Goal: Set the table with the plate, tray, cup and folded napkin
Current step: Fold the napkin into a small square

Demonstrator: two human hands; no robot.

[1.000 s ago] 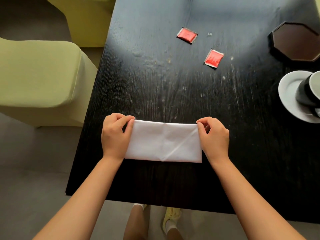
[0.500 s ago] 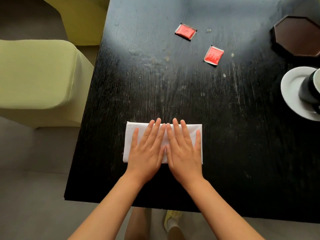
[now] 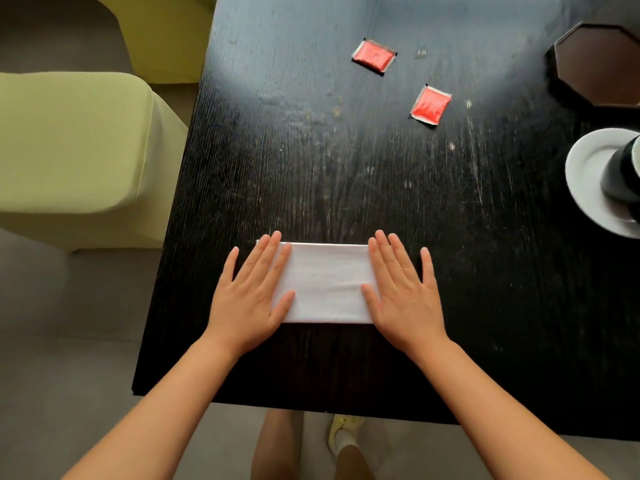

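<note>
A white napkin (image 3: pixel 327 282), folded into a flat rectangle, lies near the front edge of the black table (image 3: pixel 346 168). My left hand (image 3: pixel 252 292) lies flat with spread fingers on its left end. My right hand (image 3: pixel 403 291) lies flat on its right end. Neither hand grips anything. At the right edge a white plate (image 3: pixel 588 181) carries a dark cup (image 3: pixel 623 174), both cut off by the frame. A dark octagonal tray (image 3: pixel 602 64) sits at the far right.
Two red sachets (image 3: pixel 374 56) (image 3: pixel 430 105) lie on the far half of the table. Two yellow-green chairs (image 3: pixel 69 143) stand along the table's left side. My legs and a shoe (image 3: pixel 343 431) show below the front edge.
My hands slid apart from the napkin's middle to its two ends, pressing it flat. A second ago they pinched its ends.
</note>
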